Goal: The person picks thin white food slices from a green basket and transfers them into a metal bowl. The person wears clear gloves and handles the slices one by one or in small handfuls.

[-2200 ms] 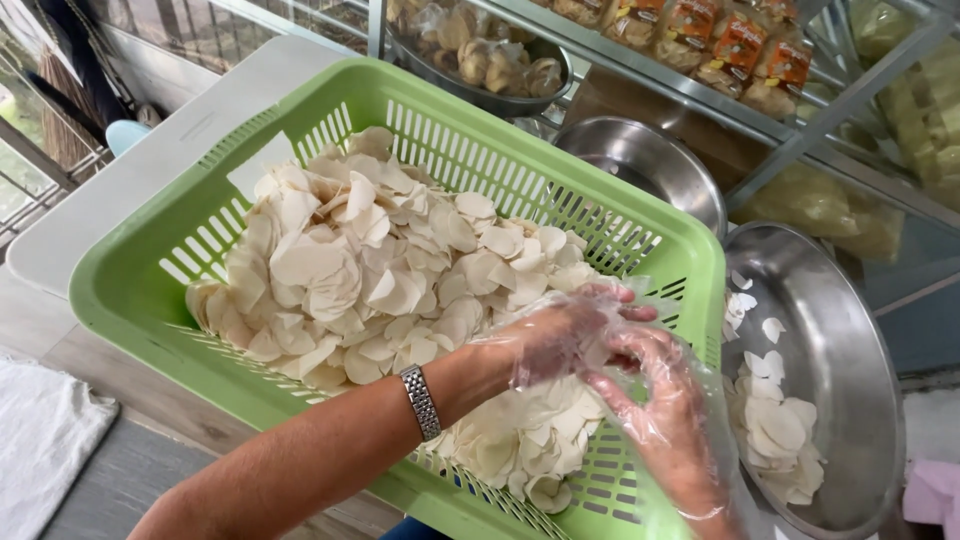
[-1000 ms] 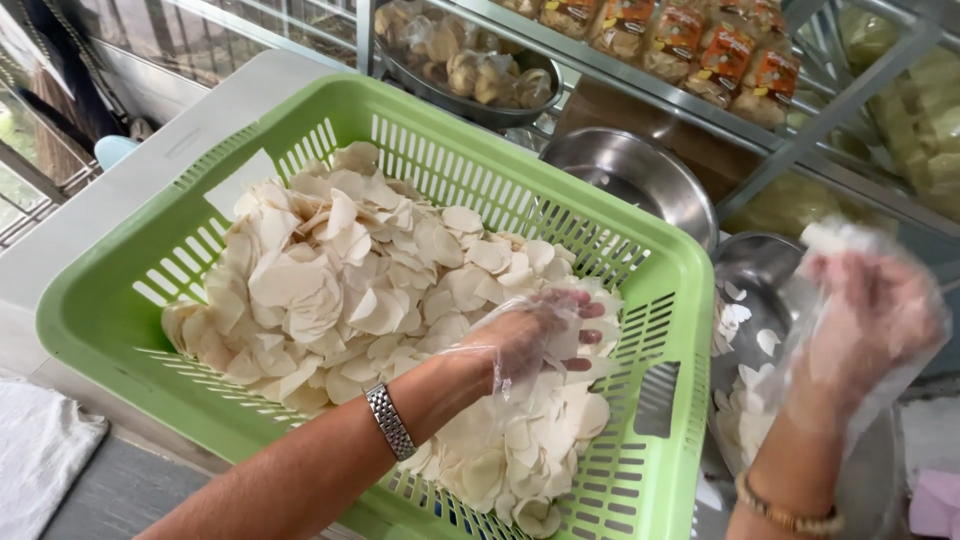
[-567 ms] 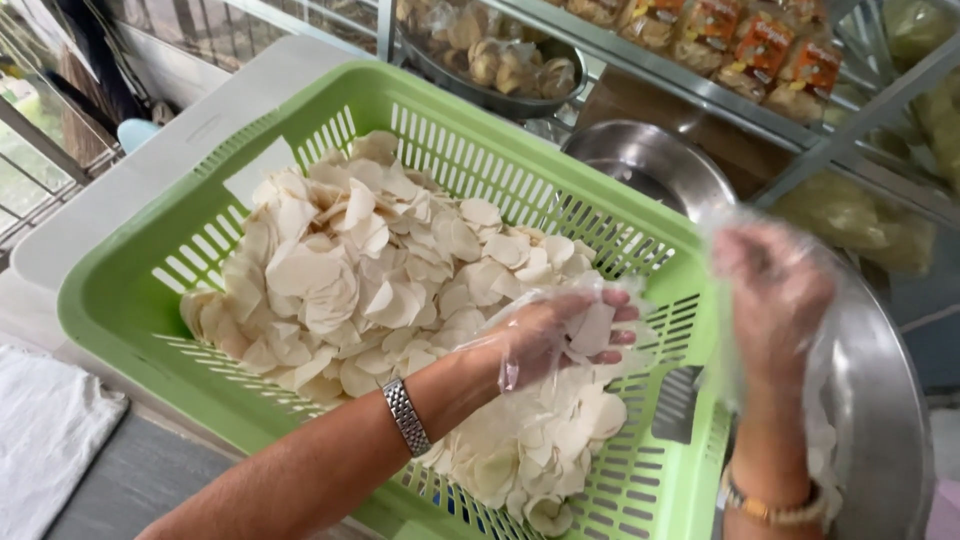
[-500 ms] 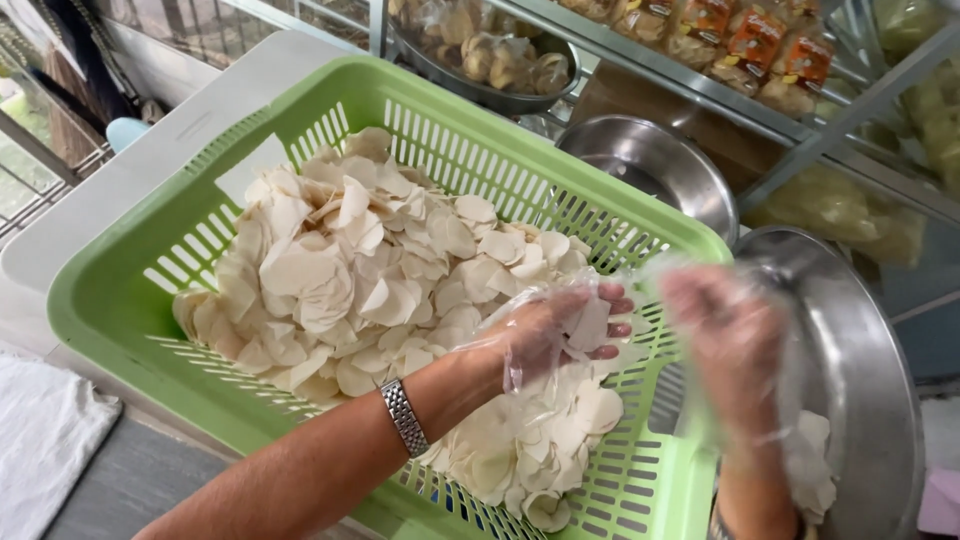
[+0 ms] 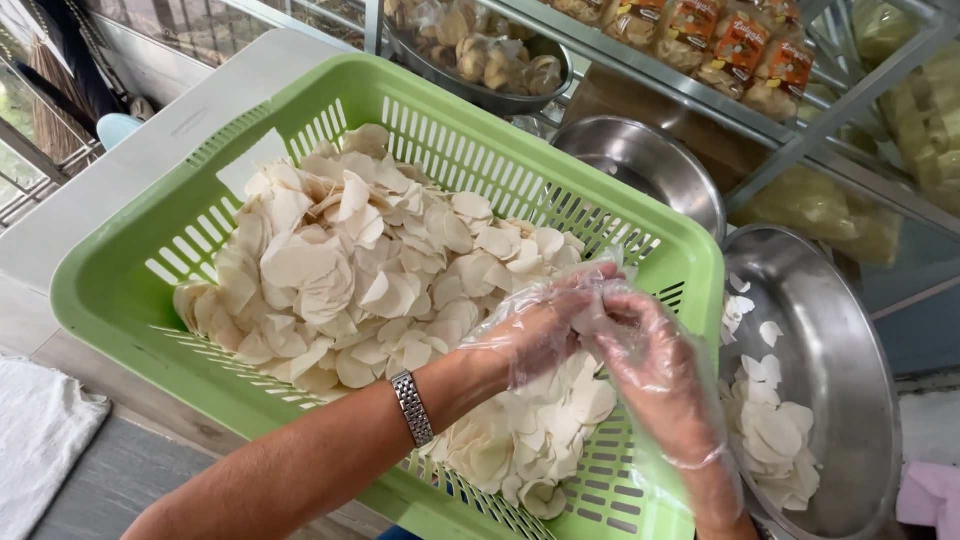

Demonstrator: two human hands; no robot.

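Chips [image 5: 360,270], thin pale discs, are heaped in the green slotted basket [image 5: 640,250] as seen from the head camera; they look light, dry and brittle, so I judge they will snap if squeezed and are best taken loosely by their edges, a few at a time. Both hands wear thin clear plastic gloves, which probably slide on the smooth slices. The left hand [image 5: 535,330], a metal watch [image 5: 411,408] on its wrist, is curled over the heap near the basket's right wall, its fingers bent and seeming to pinch a few chips; the right hand [image 5: 650,355] meets it fingertip to fingertip, also narrowed, though whether it holds chips I cannot tell. Just right of the basket's rim sits a steel bowl [image 5: 850,330] with a few chips inside and much bare room. A second steel bowl [image 5: 640,165] stands behind, and a white cloth [image 5: 40,440] lies at the surface's left.
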